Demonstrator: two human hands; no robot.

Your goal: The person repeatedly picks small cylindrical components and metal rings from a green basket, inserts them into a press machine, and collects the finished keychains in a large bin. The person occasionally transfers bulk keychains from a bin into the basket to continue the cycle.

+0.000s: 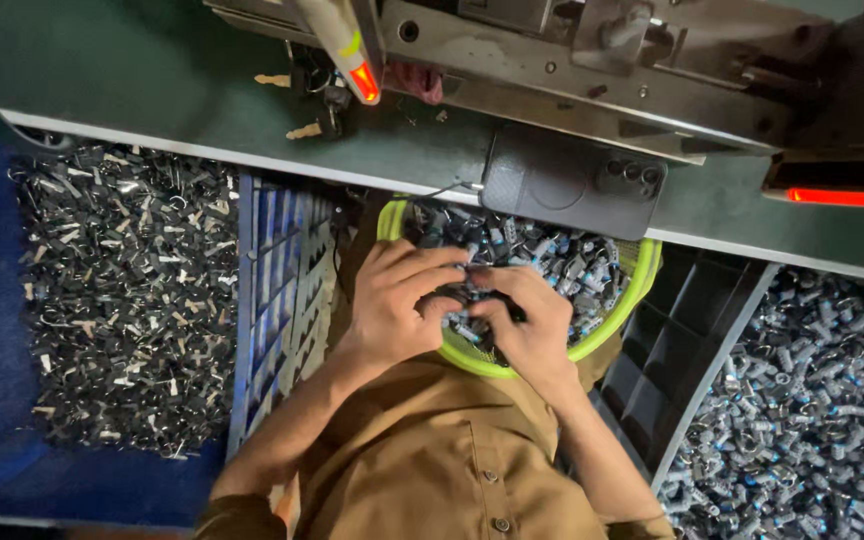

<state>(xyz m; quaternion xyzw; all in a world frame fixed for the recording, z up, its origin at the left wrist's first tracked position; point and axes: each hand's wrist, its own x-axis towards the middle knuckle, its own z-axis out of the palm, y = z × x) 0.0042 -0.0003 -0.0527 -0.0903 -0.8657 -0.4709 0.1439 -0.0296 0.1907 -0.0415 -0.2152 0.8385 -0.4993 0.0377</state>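
Note:
A lime-green round basket rests on my lap, filled with several small grey-and-black parts with blue tips. Both hands are inside it, close together at its near left side. My left hand curls over the heap with fingers bent around a few parts. My right hand presses against it from the right, fingers closed on small parts. What lies under the fingers is mostly hidden.
A blue crate at left holds a pile of small black-and-silver metal clips. At right a dark crate holds more grey blue-tipped parts. Ahead is a green workbench with a dark phone and a metal machine.

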